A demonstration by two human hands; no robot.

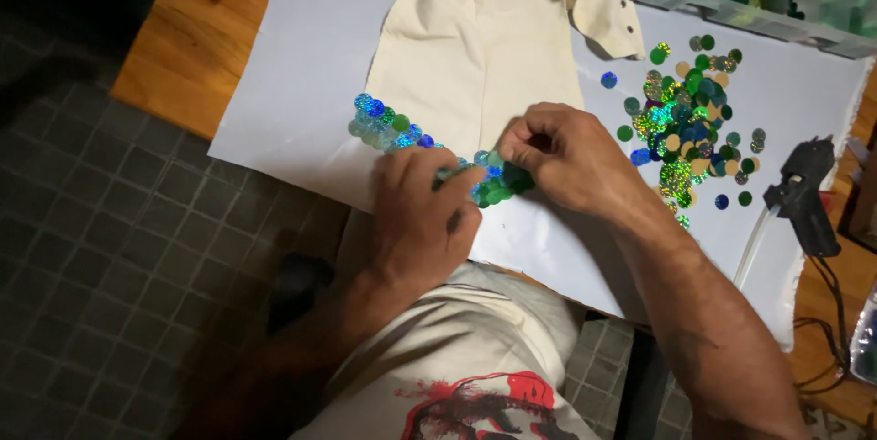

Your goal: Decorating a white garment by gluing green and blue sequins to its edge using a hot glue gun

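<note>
Sequins (498, 182) are being pinched in the right hand (571, 159) grip at the cloth (475, 65) hem, fingers closed. Left hand (420, 216) is pressing flat beside it, holding nothing I can see; better keeping this pressure just beside the grip.

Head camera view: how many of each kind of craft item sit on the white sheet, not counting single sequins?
Cream shirt: 1
Loose sequin pile: 1
Sequin strip on the hem: 1
Black glue gun: 1
Clear compartment box: 1
Total: 5
Both hands, left hand and right hand, press at the hem.
</note>
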